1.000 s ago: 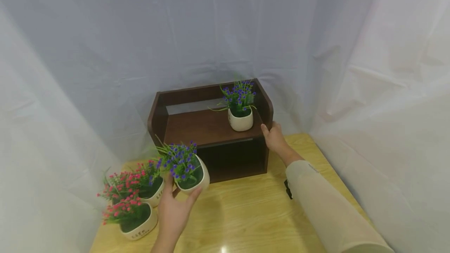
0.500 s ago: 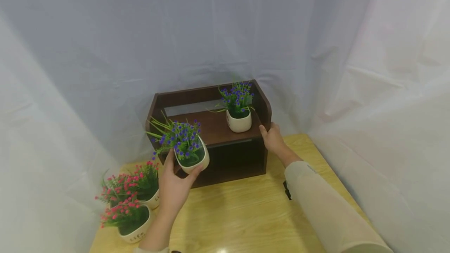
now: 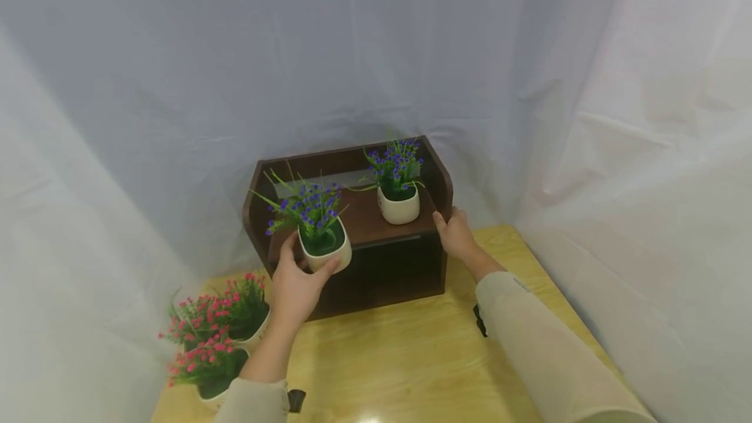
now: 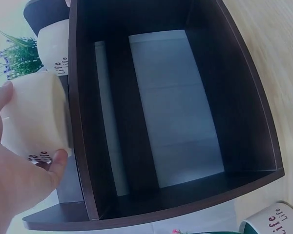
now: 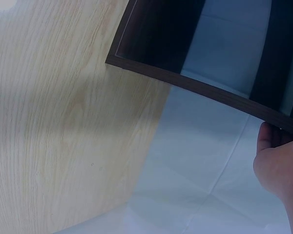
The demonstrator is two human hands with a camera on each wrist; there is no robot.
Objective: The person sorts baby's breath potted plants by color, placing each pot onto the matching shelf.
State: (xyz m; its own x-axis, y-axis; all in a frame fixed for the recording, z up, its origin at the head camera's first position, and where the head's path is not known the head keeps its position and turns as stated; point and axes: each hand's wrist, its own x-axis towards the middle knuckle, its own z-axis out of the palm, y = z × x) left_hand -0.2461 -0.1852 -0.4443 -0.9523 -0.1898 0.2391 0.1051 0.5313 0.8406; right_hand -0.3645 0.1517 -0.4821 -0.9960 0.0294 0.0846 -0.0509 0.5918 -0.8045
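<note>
Nearest, on the left of the counter (image 3: 399,358), stands a cluster of pink-flowered plants in white pots; the left sleeve (image 3: 255,400) overlaps the front pink-flowered plant (image 3: 208,364) in the head view, and the gap between them cannot be judged; a low sweep of that forearm could knock the pot over.

A little farther in, the left hand (image 3: 296,289) is clamped around a purple-flowered potted plant (image 3: 320,234), thumb on one side and fingers on the other; the pot is slightly tilted at the front edge of the dark brown desktop shelf (image 3: 361,217), in front of the upper board's left half; whether its base touches the board I cannot tell. If the base catches that edge, the pot could tip; the wall looks smooth and rounded, so a slackened grip could let it slide down to the counter; its long grassy leaves might also snag on the shelf's left side panel (image 3: 256,207).

At the shelf's other end, the right hand (image 3: 457,234) grips the right side panel; an uneven pull there could skew the shelf and shift the landing spot.

Beyond, a second purple-flowered plant (image 3: 399,204) stands upright on the board's right half; a jolt, or a sideways bump from the held pot, could disturb it.
</note>
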